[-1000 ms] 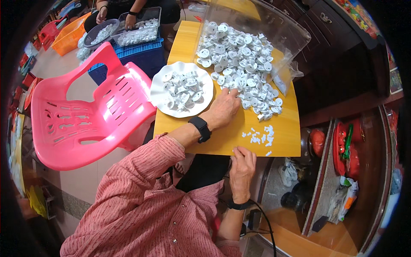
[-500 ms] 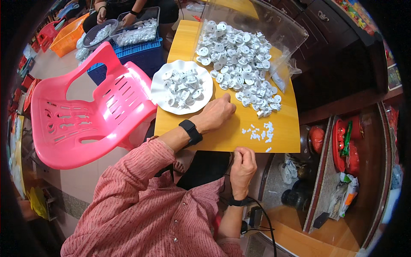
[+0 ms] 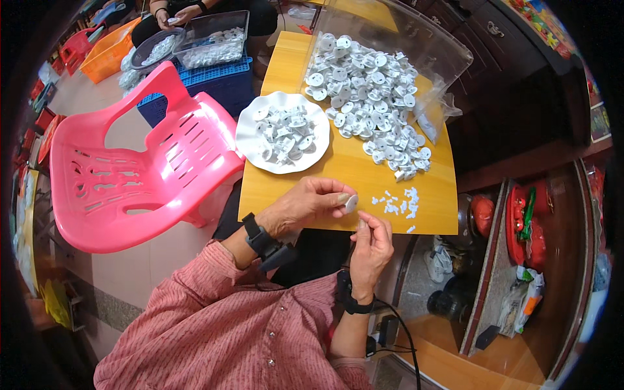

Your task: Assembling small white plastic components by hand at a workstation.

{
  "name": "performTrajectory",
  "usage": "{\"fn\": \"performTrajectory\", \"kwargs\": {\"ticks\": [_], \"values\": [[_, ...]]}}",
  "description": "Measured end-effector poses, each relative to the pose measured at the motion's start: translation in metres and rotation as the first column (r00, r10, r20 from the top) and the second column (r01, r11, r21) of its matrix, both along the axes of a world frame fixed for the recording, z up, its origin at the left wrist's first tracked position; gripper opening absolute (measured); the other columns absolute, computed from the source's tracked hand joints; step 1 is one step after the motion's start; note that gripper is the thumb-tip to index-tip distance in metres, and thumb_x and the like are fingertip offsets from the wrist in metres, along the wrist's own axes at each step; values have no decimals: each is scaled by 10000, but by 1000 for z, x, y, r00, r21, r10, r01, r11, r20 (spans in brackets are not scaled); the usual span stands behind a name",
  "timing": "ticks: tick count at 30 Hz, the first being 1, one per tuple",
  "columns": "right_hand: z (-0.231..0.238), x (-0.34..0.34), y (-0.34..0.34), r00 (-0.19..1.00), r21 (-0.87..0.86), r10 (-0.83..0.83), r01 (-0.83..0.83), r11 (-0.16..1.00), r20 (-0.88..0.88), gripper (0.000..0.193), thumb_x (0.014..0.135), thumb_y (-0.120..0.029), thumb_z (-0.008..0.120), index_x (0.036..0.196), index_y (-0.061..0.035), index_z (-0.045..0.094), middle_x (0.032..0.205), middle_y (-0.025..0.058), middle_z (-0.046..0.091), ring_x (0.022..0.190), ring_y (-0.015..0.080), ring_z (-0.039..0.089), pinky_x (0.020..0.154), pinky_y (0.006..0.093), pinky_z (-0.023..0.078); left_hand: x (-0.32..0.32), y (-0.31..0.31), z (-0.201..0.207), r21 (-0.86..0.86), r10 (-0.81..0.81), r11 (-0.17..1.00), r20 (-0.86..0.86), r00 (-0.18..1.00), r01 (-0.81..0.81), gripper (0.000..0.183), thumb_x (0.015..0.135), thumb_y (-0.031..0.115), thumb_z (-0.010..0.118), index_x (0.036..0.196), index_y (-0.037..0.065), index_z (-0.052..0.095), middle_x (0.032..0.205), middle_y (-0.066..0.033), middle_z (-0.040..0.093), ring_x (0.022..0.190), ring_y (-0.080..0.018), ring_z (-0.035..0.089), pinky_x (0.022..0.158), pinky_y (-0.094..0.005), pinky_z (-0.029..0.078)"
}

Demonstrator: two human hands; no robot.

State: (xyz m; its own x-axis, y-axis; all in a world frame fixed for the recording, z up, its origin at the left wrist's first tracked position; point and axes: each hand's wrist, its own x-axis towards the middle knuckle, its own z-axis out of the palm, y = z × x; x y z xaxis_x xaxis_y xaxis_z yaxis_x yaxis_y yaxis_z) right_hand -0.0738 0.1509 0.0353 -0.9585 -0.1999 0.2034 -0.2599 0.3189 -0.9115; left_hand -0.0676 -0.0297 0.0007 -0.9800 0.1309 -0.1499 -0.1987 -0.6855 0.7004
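Note:
My left hand (image 3: 305, 207) pinches a white round plastic part (image 3: 351, 203) between thumb and fingers, above the near edge of the yellow table (image 3: 286, 62). Close beside that part is my right hand (image 3: 372, 250), its thumb and forefinger pressed together; whether a tiny piece sits between them is too small to tell. Small white plastic pieces (image 3: 412, 203) lie scattered just right of my hands. Beyond my left hand, a scalloped white plate (image 3: 317, 155) bears a heap of white parts. A large pile of similar round white parts (image 3: 364, 84) covers the far right.
A clear plastic bin (image 3: 448, 58) lies around the pile's far side. To the left stands a pink plastic chair (image 3: 195, 156). Beyond it, another person's hands (image 3: 174, 18) work over tubs on a blue crate (image 3: 214, 81). Open shelves (image 3: 484, 273) flank the table's right.
My left hand has drawn back from near the pile toward my right hand, and the white round part now shows in it. My right hand's fingers have turned toward it.

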Motion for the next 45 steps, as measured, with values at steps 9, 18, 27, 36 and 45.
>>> {"fn": "performTrajectory", "kwargs": {"ticks": [9, 18, 27, 36, 45], "values": [[-4, 5, -15, 997, -42, -4, 1, 999, -75, 226, 909, 20, 674, 1135, 10, 672, 939, 103, 686, 826, 176, 676, 707, 301, 559, 19, 6, -19, 196, 38, 980, 46, 998, -47, 256, 991, 122, 647, 1220, 6, 658, 1107, -73, 694, 919, -127, 664, 878, -284, 574], [6, 6, -18, 979, 138, 36, -8, 990, -199, 255, 893, 34, 666, 1146, 0, 667, 913, 121, 679, 811, 233, 681, 716, 342, 558, 20, 5, -24, 214, 14, 977, 5, 1000, -15, 262, 1000, 119, 630, 1233, 1, 650, 1106, -74, 691, 927, -135, 665, 907, -319, 574], [0, 4, -12, 945, 237, 83, -6, 971, -315, 288, 884, 15, 701, 1170, -5, 671, 912, 102, 706, 781, 164, 672, 686, 295, 556, 22, 5, -23, 162, -7, 987, -15, 1000, 9, 263, 1014, 152, 621, 1225, -2, 656, 1022, -49, 693, 853, -108, 648, 743, -238, 547], [5, 0, -13, 885, 353, 176, -14, 936, -431, 284, 881, 46, 684, 1161, 11, 662, 928, 116, 679, 773, 187, 664, 666, 306, 550, 23, 10, -14, -97, 23, 995, -32, 999, -26, 266, 1024, 224, 622, 1167, 11, 691, 940, -8, 691, 776, -59, 619, 672, -191, 513], [11, 8, -16, 954, 240, 140, -75, 968, -266, 265, 899, 45, 643, 1163, 25, 627, 916, 153, 645, 805, 282, 656, 689, 384, 542, 28, 5, -7, -148, 38, 988, -13, 999, -40, 251, 1027, 219, 618, 1156, 21, 701, 901, 7, 683, 766, -49, 613, 666, -191, 513]]}}
